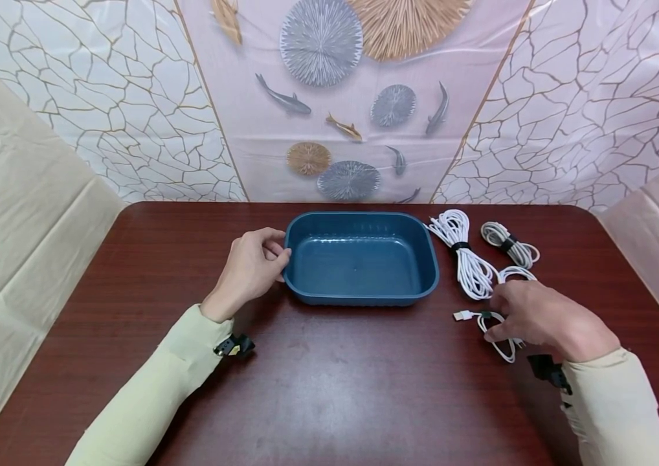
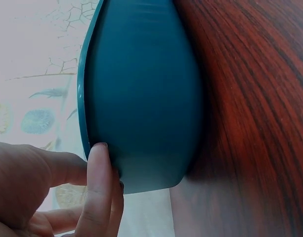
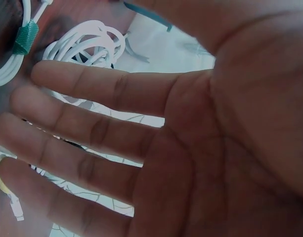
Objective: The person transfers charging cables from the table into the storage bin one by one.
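Observation:
A dark blue plastic tub (image 1: 358, 300) stands on the table. My left hand (image 1: 254, 262) holds its left rim, fingertips against the outer wall and thumb at the edge; the left wrist view shows this tub wall (image 2: 141, 89) close up. My right hand (image 1: 545, 317) is over the cables at the right, and its fingers (image 3: 102, 89) are spread and nearly straight in the right wrist view, gripping nothing. Under its fingertips lies a small coiled white USB cable (image 1: 504, 356) with a green tie (image 3: 26, 37). Another white cable (image 1: 517, 272) is partly hidden behind the hand.
A long white cable bundle (image 1: 472, 268) with a black tie lies beside the tub's right end. Farther right is a grey-white cable bundle (image 1: 513, 246), also tied in black. The brown table (image 1: 329, 388) meets a patterned cloth backdrop (image 1: 329, 129) at its far edge.

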Tool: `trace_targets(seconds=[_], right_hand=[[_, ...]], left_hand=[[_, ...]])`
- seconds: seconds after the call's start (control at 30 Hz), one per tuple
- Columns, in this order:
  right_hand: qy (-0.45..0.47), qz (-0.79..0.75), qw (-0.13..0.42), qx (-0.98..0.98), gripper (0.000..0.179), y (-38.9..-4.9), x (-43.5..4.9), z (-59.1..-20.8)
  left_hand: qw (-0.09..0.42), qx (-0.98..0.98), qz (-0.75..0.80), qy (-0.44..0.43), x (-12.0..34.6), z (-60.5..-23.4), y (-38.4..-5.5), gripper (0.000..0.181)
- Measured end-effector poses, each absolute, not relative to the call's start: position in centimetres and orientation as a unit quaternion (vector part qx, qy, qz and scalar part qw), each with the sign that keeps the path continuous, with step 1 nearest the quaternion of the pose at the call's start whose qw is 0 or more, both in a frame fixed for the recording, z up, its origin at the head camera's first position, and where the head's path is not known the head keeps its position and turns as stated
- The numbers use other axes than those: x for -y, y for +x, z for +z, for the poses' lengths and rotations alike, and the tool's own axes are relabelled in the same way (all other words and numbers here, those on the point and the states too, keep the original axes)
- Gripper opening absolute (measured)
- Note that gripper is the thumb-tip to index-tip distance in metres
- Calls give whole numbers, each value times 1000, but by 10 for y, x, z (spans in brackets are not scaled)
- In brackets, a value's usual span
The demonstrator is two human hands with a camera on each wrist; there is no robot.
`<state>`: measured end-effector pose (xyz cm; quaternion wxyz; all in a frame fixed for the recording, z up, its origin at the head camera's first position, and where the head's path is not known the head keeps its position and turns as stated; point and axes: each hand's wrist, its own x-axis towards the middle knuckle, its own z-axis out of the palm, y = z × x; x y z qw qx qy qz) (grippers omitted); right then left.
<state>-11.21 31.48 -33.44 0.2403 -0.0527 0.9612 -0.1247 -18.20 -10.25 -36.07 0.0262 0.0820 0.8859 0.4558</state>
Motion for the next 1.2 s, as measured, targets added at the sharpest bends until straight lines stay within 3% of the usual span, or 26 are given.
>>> trace_targets(seconds=[0.57, 1.2], right_hand=[[-14, -108, 261, -959, 48, -116, -310, -334], [-48, -100, 242, -964, 39, -114, -309, -343]], left_hand=[[25, -882, 463, 83, 103, -361, -182, 38], [27, -883, 461, 82, 103, -361, -182, 38]])
